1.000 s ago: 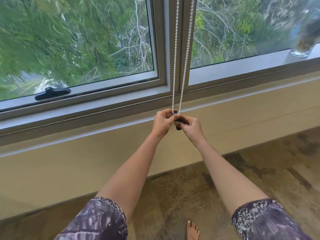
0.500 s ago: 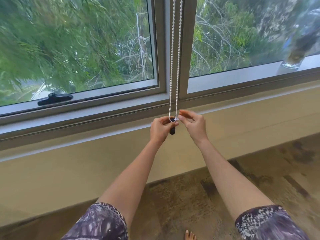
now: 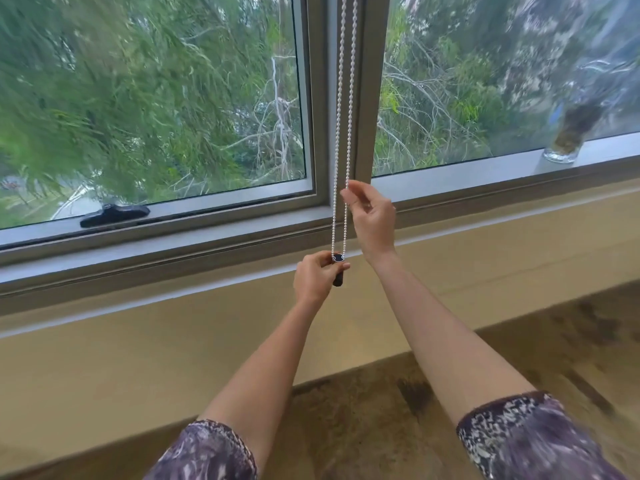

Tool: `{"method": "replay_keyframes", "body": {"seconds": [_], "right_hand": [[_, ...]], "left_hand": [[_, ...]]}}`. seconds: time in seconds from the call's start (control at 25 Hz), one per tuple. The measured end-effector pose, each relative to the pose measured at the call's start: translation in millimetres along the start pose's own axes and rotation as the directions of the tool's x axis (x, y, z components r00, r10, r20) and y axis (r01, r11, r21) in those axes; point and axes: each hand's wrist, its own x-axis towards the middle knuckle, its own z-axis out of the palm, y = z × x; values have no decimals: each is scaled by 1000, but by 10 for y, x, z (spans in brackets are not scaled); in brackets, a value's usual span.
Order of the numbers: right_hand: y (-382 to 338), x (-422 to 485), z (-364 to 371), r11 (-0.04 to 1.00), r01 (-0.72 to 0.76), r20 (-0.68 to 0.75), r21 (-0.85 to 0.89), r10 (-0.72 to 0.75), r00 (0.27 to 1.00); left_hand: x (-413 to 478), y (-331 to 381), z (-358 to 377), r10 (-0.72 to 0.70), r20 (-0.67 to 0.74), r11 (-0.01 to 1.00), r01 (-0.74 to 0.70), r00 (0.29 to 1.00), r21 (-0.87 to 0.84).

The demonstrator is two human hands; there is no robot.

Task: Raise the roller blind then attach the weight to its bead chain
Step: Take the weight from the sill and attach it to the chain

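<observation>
A white bead chain (image 3: 343,98) hangs in a double strand down the grey window post. At the bottom of its loop sits a small dark weight (image 3: 338,268). My left hand (image 3: 317,275) is closed around that weight, with the loop running through its top. My right hand (image 3: 372,216) is higher, its thumb and forefinger pinching the right strand of the chain just above the sill. The roller blind itself is out of view above the frame.
Two glass panes show green trees outside. A black window latch (image 3: 116,214) lies on the left frame. A glass vase (image 3: 568,140) stands on the sill at far right. Below the beige wall is brown patterned floor (image 3: 381,427).
My right hand has left the weight and risen up the right strand. My left hand still holds the weight at the loop's bottom. The view has shifted slightly.
</observation>
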Motion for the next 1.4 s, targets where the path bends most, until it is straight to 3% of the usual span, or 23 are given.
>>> {"method": "replay_keyframes", "body": {"seconds": [0.16, 0.6, 0.88, 1.12, 1.24, 1.4], "right_hand": [[-40, 74, 47, 991, 90, 0, -97, -90, 996], [106, 55, 29, 975, 120, -21, -188, -126, 992], [545, -293, -4, 973, -4, 61, -231, 18, 998], [523, -154, 28, 967, 7, 72, -253, 12, 997], [542, -159, -35, 969, -17, 51, -247, 31, 998], [536, -113, -80, 967, -41, 47, -252, 55, 997]], "left_hand": [[19, -26, -31, -2, 4, 1000, 2, 1000, 20], [99, -57, -32, -10, 18, 1000, 10, 1000, 23], [144, -75, -14, 24, 36, 999, -26, 999, 39], [181, -66, 12, 55, 50, 997, -57, 997, 53], [188, 6, -66, 127, 58, 992, -126, 990, -29], [297, 313, -102, 187, -99, 945, -207, 977, -254]]}}
